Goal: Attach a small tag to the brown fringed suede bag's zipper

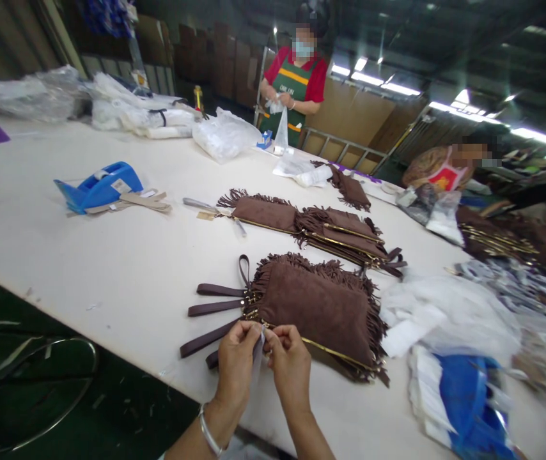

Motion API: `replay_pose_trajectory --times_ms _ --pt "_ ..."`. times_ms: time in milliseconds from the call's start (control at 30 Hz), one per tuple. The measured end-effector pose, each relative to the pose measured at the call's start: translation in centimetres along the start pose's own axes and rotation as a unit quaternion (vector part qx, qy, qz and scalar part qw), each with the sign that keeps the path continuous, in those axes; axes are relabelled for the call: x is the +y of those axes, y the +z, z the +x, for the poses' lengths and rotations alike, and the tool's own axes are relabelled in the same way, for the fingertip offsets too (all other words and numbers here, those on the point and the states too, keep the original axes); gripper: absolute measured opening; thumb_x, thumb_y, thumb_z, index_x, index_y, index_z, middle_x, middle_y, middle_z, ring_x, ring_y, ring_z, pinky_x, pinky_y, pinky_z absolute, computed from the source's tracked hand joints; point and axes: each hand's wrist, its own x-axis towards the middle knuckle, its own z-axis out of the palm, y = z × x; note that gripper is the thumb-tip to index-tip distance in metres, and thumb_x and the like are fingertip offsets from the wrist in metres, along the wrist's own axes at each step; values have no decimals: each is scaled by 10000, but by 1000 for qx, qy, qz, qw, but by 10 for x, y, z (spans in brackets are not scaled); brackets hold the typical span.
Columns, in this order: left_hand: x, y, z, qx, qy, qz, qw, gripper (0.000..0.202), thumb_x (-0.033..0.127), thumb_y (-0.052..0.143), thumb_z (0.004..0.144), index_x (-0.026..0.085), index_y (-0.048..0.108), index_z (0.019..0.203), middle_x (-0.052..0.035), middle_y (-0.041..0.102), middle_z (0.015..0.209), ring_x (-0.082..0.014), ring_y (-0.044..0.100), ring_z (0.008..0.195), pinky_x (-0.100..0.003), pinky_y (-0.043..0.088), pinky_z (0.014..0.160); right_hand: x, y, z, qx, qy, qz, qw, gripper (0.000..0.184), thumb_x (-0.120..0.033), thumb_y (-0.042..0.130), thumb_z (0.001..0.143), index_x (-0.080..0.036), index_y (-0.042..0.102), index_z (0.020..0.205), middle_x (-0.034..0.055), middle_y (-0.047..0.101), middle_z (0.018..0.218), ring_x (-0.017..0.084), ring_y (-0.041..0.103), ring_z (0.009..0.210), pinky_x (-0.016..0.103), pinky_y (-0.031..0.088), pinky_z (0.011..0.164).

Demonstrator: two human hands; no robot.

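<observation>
A stack of brown suede fringed clutch bags (316, 306) with gold zips and dark wrist straps (215, 306) lies at the near edge of the white table (110, 268). My left hand (237, 364) and my right hand (289, 364) meet at the stack's near left corner. Both pinch a small pale strip or tag (259, 348) by the zip end. A silver bangle sits on my left wrist.
More brown fringed bags (311, 227) lie farther back. A blue tape dispenser (100, 185) stands at the left. White wrapping (445, 316) and blue-white packets (465, 399) pile at the right. Plastic bags (225, 134) lie at the back. One person stands at the far end; another sits at the right.
</observation>
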Motion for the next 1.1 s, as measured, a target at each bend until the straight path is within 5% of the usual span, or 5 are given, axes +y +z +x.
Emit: replay_pose_trajectory --times_ms 233,400,700,933,1100 --pt "-3 0 -4 16 58 75 995 220 407 600 841 191 641 846 -9 652 820 -168 580 809 -280 451 775 7 6 -8 11 -40 -10 999 322 -480 508 886 -199 664 870 36 680 825 177 596 765 250 447 652" --pt "-6 -1 -4 34 68 67 995 233 412 630 817 188 659 873 -27 668 881 -184 597 878 -301 446 857 6 9 -13 -12 -27 53 998 358 -488 537 855 -203 697 1001 57 697 936 173 589 748 257 452 628" --pt "7 3 -7 5 -79 -118 990 293 349 780 650 120 670 797 -52 645 778 -146 562 723 -255 443 683 9 6 -11 -25 1 137 990 371 -497 652 771 -176 718 946 53 700 826 164 583 685 252 455 598" --pt "17 -7 2 -65 -157 -132 977 268 276 817 606 108 690 771 -59 652 749 -134 565 633 -234 426 561 13 4 -9 -49 -3 157 986 366 -482 641 781 -164 706 948 66 708 878 180 600 742 272 476 658" --pt "20 -4 4 -60 -157 -163 972 263 227 851 536 99 700 708 -64 667 730 -149 596 711 -235 476 671 17 3 -8 -57 -8 157 986 361 -480 633 794 -165 701 957 78 715 941 212 627 855 305 499 770"
